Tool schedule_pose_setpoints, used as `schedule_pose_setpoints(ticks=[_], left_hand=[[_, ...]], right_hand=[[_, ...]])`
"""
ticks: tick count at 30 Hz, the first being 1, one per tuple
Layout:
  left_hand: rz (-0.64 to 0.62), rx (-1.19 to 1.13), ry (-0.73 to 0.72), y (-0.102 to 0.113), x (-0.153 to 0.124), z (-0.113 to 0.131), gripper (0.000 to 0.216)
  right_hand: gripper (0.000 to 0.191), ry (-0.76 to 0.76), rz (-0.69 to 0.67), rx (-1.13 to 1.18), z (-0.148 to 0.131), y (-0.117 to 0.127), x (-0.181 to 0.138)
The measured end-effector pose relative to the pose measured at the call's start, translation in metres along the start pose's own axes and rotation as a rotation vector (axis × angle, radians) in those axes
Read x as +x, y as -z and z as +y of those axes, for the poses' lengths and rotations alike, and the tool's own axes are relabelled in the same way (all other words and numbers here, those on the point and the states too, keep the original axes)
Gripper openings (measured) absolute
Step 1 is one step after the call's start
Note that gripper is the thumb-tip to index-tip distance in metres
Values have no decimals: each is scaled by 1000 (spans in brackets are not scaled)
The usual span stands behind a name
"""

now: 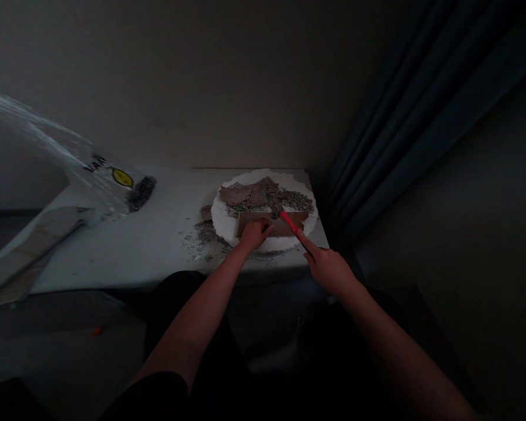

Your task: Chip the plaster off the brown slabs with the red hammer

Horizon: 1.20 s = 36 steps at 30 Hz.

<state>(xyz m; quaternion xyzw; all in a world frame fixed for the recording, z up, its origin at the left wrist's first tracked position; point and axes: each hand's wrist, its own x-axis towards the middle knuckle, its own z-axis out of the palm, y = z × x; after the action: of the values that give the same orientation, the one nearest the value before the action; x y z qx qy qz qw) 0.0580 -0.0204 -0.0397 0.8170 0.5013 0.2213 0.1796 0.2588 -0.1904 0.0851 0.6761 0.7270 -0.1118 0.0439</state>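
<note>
My right hand [331,269] is wrapped round the red handle of a hammer [293,223]. The hammer's dark head is over a white scalloped sheet [222,217], close to my left fingertips. My left hand [255,234] lies on a flat brown rectangular piece [284,227], its fingers curled in. Whatever those fingers pinch is too small and dark to make out. Behind the hammer head, a second brown piece with ragged edges [245,194] rests on the sheet. Small grey-brown crumbs [296,200] are heaped beside it.
White table [166,245] against a wall. Dark debris [208,240] is scattered left of the sheet. Farther left stands a clear plastic bag [96,181] with a yellow print and dark contents. A flattish light-coloured package [30,251] overhangs the front edge. Dark curtain [377,128] at right.
</note>
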Motion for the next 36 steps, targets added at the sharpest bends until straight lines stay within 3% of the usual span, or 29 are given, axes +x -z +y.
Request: schedule_pose_setpoints(ticks=[12, 19, 23, 27, 36], left_hand=[[-10, -94, 55, 1, 0, 0, 33], [-39, -114, -64, 15, 4, -8, 32], [-31, -80, -54, 22, 4, -14, 30], [-23, -29, -71, 25, 2, -19, 35], [-77, -76, 5, 23, 3, -21, 40]], right_hand=[[70, -5, -7, -13, -2, -2, 1], [69, -25, -66, -34, -4, 1, 3], [70, -17, -33, -43, -3, 0, 2], [73, 10, -95, -64, 1, -6, 4], [72, 19, -56, -58, -9, -6, 1]])
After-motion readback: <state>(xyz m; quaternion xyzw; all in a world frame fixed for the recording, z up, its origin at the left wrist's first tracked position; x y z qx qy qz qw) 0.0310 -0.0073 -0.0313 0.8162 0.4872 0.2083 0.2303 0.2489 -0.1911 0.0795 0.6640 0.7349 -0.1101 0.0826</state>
